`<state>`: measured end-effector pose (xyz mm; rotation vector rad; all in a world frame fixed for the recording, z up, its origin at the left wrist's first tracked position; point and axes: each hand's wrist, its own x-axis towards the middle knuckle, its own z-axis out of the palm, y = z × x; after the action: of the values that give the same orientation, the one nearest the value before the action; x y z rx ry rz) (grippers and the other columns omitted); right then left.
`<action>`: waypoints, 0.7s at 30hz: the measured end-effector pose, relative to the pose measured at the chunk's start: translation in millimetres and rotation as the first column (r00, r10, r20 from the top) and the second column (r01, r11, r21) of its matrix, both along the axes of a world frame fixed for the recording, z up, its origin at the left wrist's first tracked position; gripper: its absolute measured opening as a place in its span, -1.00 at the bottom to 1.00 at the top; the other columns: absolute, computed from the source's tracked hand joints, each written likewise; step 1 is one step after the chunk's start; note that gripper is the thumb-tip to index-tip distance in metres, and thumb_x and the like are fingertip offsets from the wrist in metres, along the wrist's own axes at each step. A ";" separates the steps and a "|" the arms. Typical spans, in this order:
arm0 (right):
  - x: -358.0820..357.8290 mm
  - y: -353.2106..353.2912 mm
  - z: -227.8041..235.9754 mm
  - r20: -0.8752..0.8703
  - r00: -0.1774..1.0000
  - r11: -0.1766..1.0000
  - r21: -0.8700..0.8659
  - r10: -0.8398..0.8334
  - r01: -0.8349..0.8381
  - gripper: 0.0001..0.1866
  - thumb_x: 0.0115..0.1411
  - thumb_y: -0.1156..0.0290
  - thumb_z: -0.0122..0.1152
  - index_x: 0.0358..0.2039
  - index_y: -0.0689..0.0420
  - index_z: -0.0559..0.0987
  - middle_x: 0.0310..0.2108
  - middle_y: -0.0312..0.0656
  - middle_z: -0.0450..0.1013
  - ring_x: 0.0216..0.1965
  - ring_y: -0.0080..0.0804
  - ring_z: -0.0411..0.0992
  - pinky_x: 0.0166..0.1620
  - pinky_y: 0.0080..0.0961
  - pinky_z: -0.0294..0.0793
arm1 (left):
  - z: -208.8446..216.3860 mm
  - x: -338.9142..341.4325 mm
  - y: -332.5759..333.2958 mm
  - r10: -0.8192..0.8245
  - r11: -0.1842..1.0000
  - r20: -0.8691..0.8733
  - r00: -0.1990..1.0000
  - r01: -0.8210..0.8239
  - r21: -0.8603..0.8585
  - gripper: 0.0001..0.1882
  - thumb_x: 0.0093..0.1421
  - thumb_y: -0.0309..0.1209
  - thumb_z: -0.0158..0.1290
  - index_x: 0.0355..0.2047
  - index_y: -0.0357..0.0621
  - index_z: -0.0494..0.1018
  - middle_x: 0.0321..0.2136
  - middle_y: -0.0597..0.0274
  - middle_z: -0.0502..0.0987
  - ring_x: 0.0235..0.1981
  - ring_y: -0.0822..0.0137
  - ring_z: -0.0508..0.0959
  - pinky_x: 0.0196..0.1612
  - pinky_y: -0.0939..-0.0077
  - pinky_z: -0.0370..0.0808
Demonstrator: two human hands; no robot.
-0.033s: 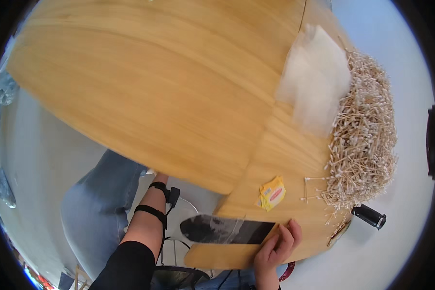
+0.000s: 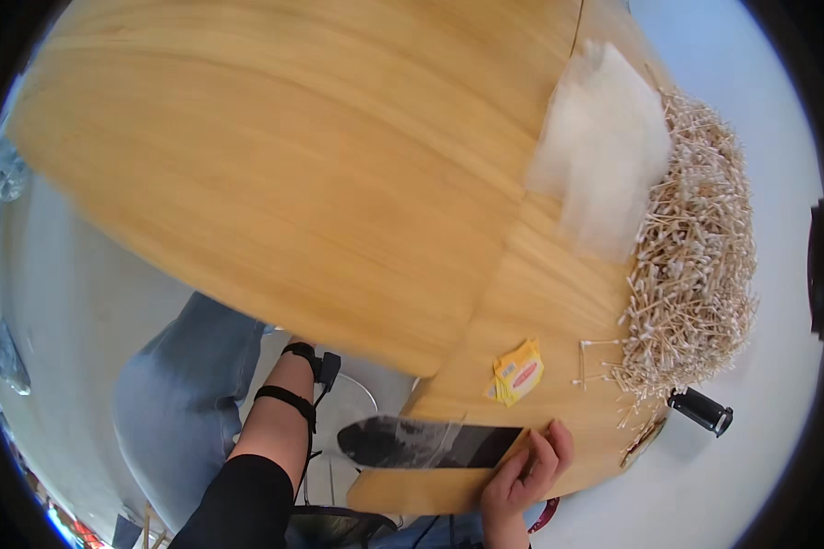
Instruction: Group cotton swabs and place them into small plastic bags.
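My right hand rests at the table's near edge with its fingers loosely bent and apart. Its fingertips lie beside the right end of a flat, dark, mottled strip, rounded at its left end and reaching past the table edge. Whether the hand touches the strip, I cannot tell. My left forearm, banded with black straps and a small black device, runs under the table's edge, which hides the left hand. Small yellow packets lie beyond the right hand. Farther right sits a large heap of cotton swabs.
The wooden table has a curved edge. A blurred, translucent white plastic bag lies against the swab heap. A black cylinder is at the right, past the swabs. Clear plastic bundles lie on the floor at left.
The view has shifted very slightly. The left forearm reaches a little less far past the table's edge, while the right hand stays beside the dark strip.
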<state>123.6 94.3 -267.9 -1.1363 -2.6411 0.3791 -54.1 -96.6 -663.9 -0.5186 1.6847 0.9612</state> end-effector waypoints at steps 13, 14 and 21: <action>-9.1 1.8 15.9 0.073 0.997 1.000 -0.014 0.000 0.001 -0.69 0.26 0.44 0.21 0.02 0.14 0.50 0.22 -0.03 0.28 0.17 0.04 0.30 0.19 0.10 0.30 | -39.5 161.1 -67.2 -0.260 0.932 -0.139 0.955 0.286 0.224 -0.81 0.27 -0.34 0.10 -0.18 -0.18 0.53 -0.35 0.22 0.61 -0.33 0.42 0.58 -0.30 0.48 0.52; -9.8 0.5 14.8 0.071 0.997 1.000 -0.003 -0.014 0.014 -0.69 0.26 0.44 0.21 0.02 0.14 0.50 0.22 -0.03 0.28 0.17 0.04 0.30 0.19 0.10 0.30 | -34.9 168.0 -71.0 -0.280 0.917 -0.165 0.946 0.314 0.245 -0.81 0.27 -0.34 0.10 -0.19 -0.18 0.53 -0.35 0.22 0.61 -0.34 0.42 0.58 -0.31 0.48 0.52; -19.0 -0.4 9.8 -0.058 0.998 1.000 0.023 -0.016 0.017 -0.61 -0.05 0.73 0.06 -0.17 0.16 0.54 0.02 0.09 0.36 0.08 0.16 0.32 0.12 -0.01 0.33 | 0.6 134.0 -68.4 -0.378 0.732 -0.498 0.780 0.581 0.355 -0.82 0.27 -0.34 0.10 -0.22 -0.18 0.54 -0.39 0.24 0.62 -0.38 0.40 0.59 -0.33 0.46 0.52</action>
<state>104.6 93.9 -258.1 -1.1222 -2.5777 0.3706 79.9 -164.9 -663.3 0.4960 1.7018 1.0808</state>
